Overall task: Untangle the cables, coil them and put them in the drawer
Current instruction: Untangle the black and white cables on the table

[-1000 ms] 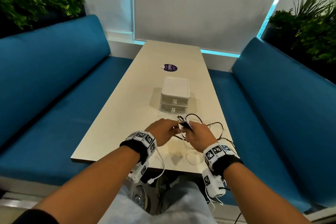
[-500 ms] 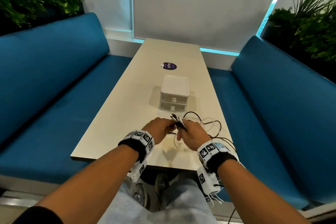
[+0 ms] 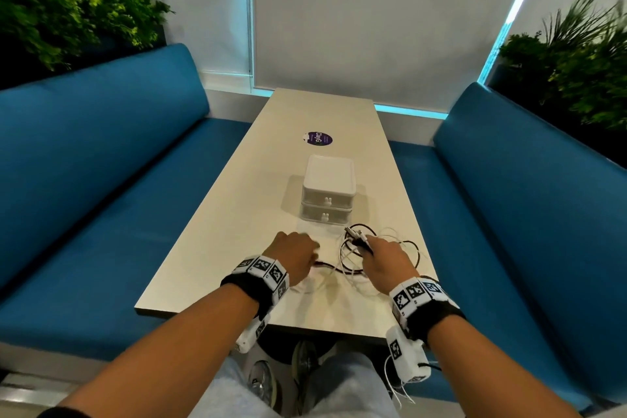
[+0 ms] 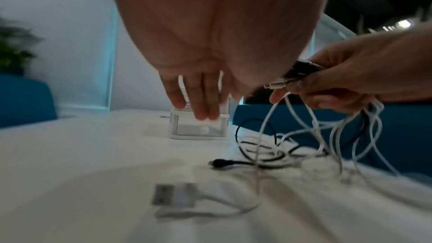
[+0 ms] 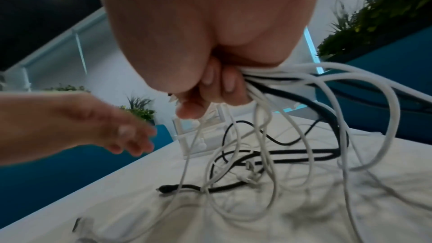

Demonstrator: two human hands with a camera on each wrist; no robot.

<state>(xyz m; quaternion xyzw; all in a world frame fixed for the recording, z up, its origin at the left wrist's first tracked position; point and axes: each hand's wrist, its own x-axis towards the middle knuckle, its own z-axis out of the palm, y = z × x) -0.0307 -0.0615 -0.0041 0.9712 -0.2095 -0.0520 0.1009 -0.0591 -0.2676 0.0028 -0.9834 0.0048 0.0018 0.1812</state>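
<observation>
A tangle of white and black cables (image 3: 359,260) lies on the near right of the table (image 3: 237,224). My right hand (image 3: 385,256) grips a bunch of cable ends, their plugs (image 3: 356,237) sticking out past the thumb; in the right wrist view the fingers (image 5: 219,84) curl round white and black strands (image 5: 292,84). My left hand (image 3: 293,256) hovers left of the tangle with fingers (image 4: 201,99) straight and relaxed, holding nothing. A black plug end (image 4: 218,163) and a white flat plug (image 4: 173,194) lie loose on the table. The small white two-drawer box (image 3: 328,188) stands beyond the hands, both drawers closed.
A round purple sticker (image 3: 317,139) is on the table past the drawer box. Blue bench seats (image 3: 112,207) run along both sides. Plants (image 3: 68,10) stand behind the seat backs. The table's near edge (image 3: 271,321) is just under my wrists.
The hands have parted: my left hand let go of the cables and moved left, now open. My right hand keeps the bunch of cable ends and has shifted slightly right.
</observation>
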